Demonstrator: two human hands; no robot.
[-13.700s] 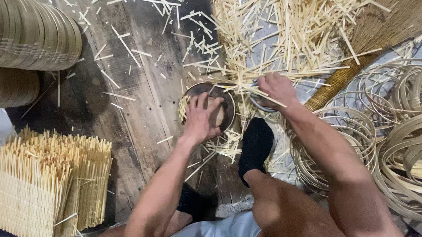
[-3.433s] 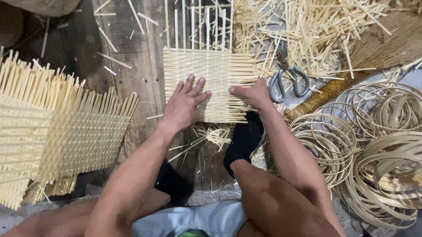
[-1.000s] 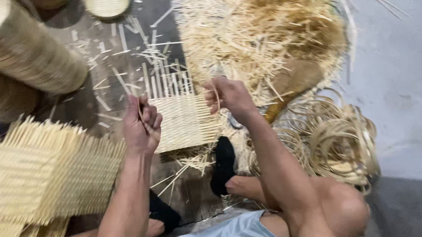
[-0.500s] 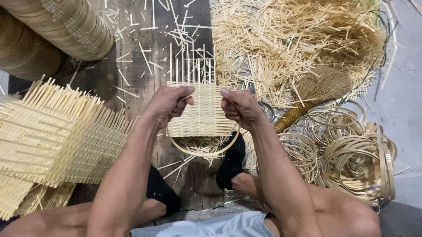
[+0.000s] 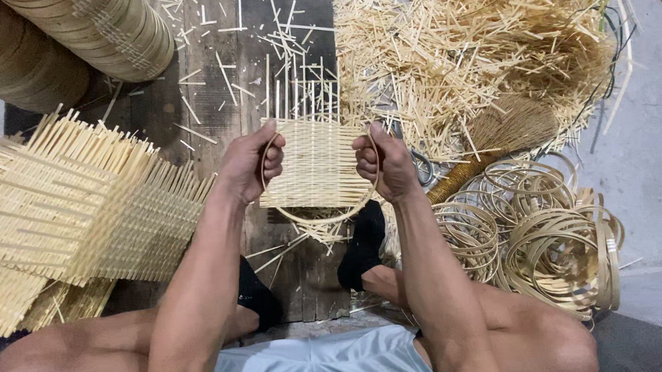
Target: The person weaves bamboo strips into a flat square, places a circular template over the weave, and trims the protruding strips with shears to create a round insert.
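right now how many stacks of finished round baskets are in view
2, both at top left: one stack of round baskets lying on the wooden board, and another stack left of it, cut off by the frame edge.

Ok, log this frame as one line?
left hand: grips hoop and mat | right hand: grips same | mat stack: left side | hoop pile: right side | broom: on floor

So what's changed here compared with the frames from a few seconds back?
The woven mat, earlier flat on the plank under open palms, is now lifted, with a thin hoop around it; left hand and right hand each grip an edge. The stacked mats, hoop pile and strip heap stayed.
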